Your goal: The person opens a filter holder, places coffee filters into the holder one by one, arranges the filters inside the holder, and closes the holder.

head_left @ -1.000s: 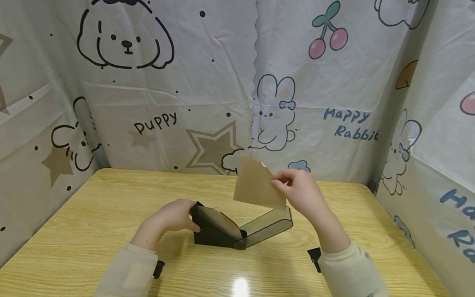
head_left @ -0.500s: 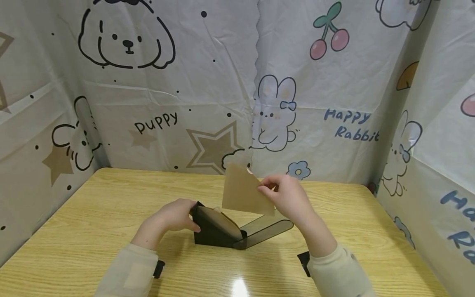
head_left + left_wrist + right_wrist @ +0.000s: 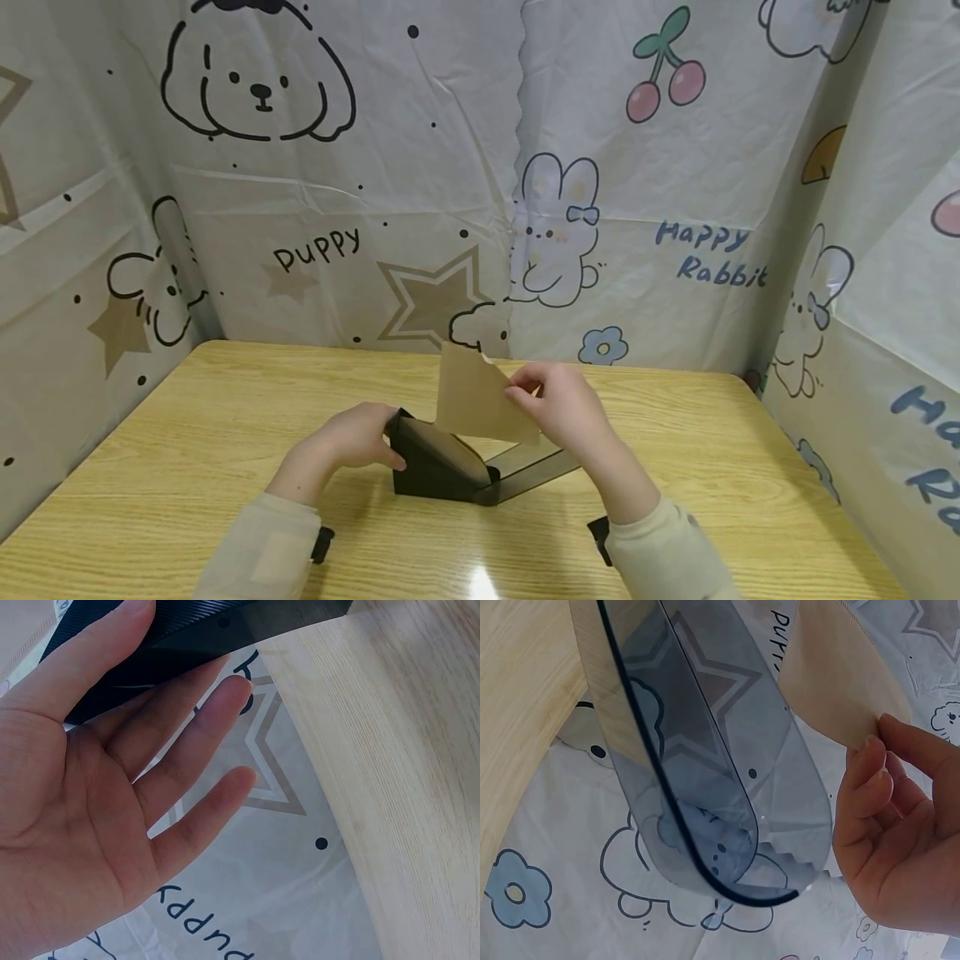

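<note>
My left hand grips the back end of a black wedge-shaped filter box on the table, thumb on the near side. In the left wrist view the other fingers of that hand spread out below the box. Brown papers stand inside it. Its smoky clear lid hangs open to the right. Between thumb and forefinger, my right hand pinches the edge of a brown paper coffee filter, held above the box and lid. The right wrist view shows the filter beside the lid.
A light wood table lies under everything. Printed cloth hangs behind it and along both sides. A black strap piece shows at the left wrist, and another at the right.
My right hand has moved left and slightly down with the coffee filter, bringing it nearer the box. The left hand and the box have stayed in place.
</note>
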### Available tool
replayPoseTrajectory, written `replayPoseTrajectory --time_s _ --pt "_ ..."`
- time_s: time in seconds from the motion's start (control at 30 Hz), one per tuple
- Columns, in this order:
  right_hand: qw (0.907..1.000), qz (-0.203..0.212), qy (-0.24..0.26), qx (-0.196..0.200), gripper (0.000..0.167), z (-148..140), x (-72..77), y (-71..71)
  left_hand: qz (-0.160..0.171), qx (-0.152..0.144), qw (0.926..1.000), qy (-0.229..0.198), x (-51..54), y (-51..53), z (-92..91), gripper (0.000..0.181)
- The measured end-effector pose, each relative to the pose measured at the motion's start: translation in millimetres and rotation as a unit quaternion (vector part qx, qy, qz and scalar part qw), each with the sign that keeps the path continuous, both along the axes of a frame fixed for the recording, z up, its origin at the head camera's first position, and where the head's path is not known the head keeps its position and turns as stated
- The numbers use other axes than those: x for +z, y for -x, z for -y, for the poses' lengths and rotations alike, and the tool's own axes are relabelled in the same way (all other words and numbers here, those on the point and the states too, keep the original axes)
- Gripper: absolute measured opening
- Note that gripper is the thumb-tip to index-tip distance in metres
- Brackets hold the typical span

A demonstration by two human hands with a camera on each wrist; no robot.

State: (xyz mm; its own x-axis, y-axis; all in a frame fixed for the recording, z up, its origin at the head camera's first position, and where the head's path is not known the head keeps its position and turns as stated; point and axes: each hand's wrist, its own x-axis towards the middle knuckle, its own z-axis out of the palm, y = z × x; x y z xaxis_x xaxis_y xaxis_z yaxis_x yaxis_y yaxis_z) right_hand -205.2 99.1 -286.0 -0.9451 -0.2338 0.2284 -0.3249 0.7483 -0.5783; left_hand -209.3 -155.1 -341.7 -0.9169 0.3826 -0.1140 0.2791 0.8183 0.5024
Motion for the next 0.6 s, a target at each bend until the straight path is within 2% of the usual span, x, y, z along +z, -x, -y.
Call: replayPoseTrajectory --time_s 0.4,0.5,0.6 --pt "0.9999 0.001 -0.012 0.011 0.006 10 -12.2 0.1 0.003 0.008 0.9999 0.011 2.9 0.7 -1.7 0.044" --pt "0.9997 -0.002 -0.017 0.018 0.006 13 -16.6 -0.7 0.004 0.009 0.9999 0.010 2.6 0.4 -1.7 0.045" --pt "0.9993 0.000 -0.023 0.028 0.006 16 -21.2 -0.9 0.003 0.011 0.9999 0.009 1.3 0.5 -1.2 0.038"
